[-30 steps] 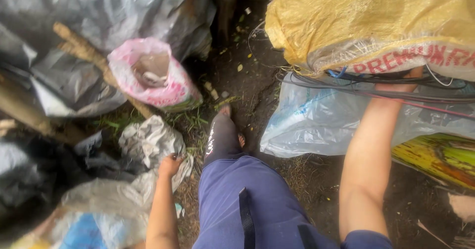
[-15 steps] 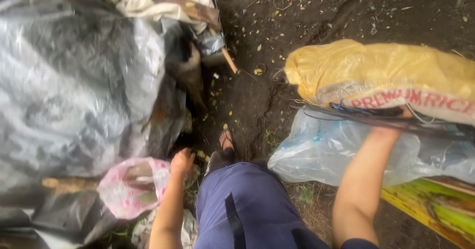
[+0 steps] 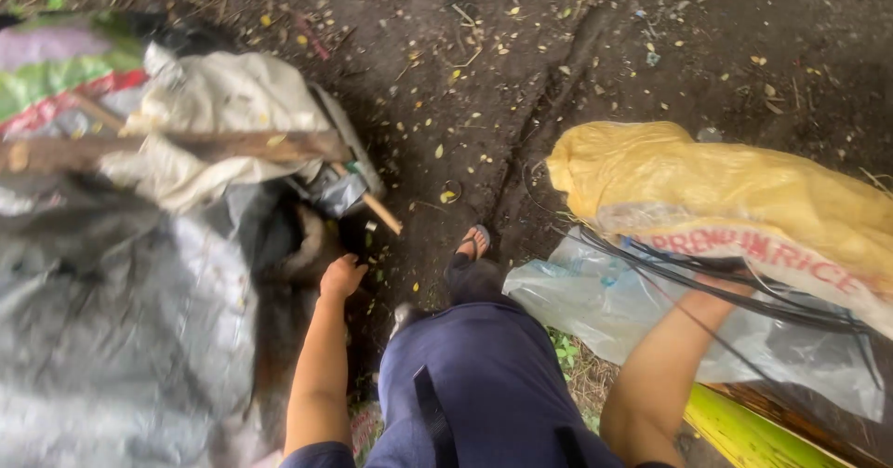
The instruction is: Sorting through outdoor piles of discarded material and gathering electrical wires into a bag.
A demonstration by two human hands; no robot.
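The left hand (image 3: 341,276) hangs loosely curled with nothing in its grip, just beside the dark edge of a grey plastic sheet (image 3: 121,338) heaped on the left. The right hand (image 3: 735,280) is mostly hidden under a yellow woven sack (image 3: 716,189) — whether its grip is spread or pressed together cannot be told (only the wrist shows) — with black cables (image 3: 707,282) crossing it above a clear plastic bag (image 3: 614,310). A sandalled foot (image 3: 473,242) stands on bare dirt ground (image 3: 521,49) between the two piles
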